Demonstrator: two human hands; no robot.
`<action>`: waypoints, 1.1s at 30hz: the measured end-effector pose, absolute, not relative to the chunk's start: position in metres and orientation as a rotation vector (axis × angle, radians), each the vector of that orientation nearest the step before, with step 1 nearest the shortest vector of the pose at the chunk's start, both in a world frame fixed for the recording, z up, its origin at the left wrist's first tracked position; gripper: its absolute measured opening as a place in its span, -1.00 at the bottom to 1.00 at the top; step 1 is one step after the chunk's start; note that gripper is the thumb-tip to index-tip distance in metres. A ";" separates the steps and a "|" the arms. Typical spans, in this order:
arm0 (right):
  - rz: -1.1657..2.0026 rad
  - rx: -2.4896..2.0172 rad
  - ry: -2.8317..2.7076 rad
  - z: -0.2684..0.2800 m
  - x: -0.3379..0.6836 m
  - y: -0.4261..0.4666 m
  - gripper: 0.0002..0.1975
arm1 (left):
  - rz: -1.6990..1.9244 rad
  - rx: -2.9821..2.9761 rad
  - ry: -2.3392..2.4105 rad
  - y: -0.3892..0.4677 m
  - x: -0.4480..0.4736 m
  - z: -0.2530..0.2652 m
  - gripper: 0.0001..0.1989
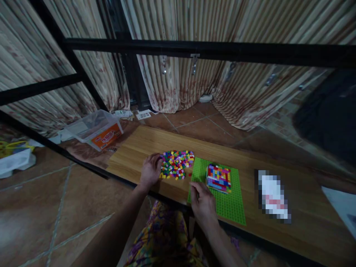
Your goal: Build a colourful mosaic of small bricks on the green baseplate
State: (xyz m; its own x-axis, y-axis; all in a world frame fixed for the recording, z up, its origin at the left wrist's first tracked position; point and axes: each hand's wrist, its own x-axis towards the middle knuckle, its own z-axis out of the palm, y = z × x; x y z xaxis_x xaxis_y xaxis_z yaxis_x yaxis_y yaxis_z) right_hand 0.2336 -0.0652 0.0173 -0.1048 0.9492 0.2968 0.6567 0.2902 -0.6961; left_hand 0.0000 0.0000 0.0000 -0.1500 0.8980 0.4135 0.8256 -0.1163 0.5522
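Your L hand [150, 170] is at the L edge of the brick pile [178, 163], fingers bent down toward the loose bits; can't tell if that grip has a brick in it. Your R hand [202, 198] is over the near L part of the green board [230, 207], fingers curled in, grip narrow; can't tell if anything's pinched there either.

The brick block [219, 178], flat, multi-col., sits on the upper part of the board, just beyond your R hand and apart from it. The pile's on the bench [130, 148], L of the board, w/ a red brick [190, 174] in the gap btwn them.

Farther R on the bench: a white & red thing [274, 198], too pixelated to ID. Clear plastic tub [94, 122] w/ orange label [107, 137] is on the floor past the bench's L end. Striped curtains [167, 81] hang behind.
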 end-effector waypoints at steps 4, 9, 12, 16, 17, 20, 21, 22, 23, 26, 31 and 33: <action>0.409 -1.536 -1.914 0.018 0.228 -0.050 -0.70 | 1.125 1.992 2.008 0.000 0.000 -0.001 -0.74; 0.280 -1.724 -2.006 0.017 0.217 -0.037 -0.68 | 1.134 1.988 2.024 0.000 0.001 -0.002 -0.75; 0.240 -1.804 -2.035 0.018 0.213 -0.031 -0.71 | 1.122 1.983 2.024 0.000 0.001 -0.001 -0.75; 0.274 -1.859 -2.045 0.022 0.210 -0.029 -0.74 | 1.111 1.964 2.025 -0.001 0.002 0.001 -0.74; 0.291 -1.838 -2.040 0.024 0.210 -0.030 -0.75 | 1.112 1.956 2.030 -0.001 0.002 0.001 -0.74; 0.379 -1.681 -1.984 0.029 0.213 -0.040 -0.75 | 1.122 1.943 2.041 0.000 0.001 0.000 -0.73; 0.420 -1.619 -1.948 0.032 0.217 -0.045 -0.75 | 1.124 1.941 2.040 0.000 0.001 0.000 -0.72; 0.465 -1.568 -1.905 0.035 0.221 -0.049 -0.75 | 1.126 1.941 2.038 0.000 0.001 -0.001 -0.72; 0.508 -1.533 -1.854 0.038 0.227 -0.054 -0.75 | 1.128 1.942 2.035 0.001 0.001 -0.001 -0.72; 0.583 -1.520 -1.677 0.044 0.254 -0.060 -0.74 | 1.130 1.957 2.020 0.001 0.000 -0.002 -0.71; 0.503 -1.663 -1.436 0.043 0.313 -0.047 -0.63 | 1.140 1.977 2.004 0.001 -0.001 -0.001 -0.71; 0.422 -1.788 -1.394 0.041 0.331 -0.037 -0.61 | 1.144 1.971 2.007 0.001 -0.001 0.000 -0.71</action>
State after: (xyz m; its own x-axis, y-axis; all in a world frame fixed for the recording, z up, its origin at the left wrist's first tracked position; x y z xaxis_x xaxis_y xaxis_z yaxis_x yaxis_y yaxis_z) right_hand 0.3308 -0.0372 0.0408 0.3337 0.9187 0.2114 0.6470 -0.0601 -0.7602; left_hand -0.0006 0.0007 0.0002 -0.1544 0.8948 0.4188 0.8162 -0.1234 0.5645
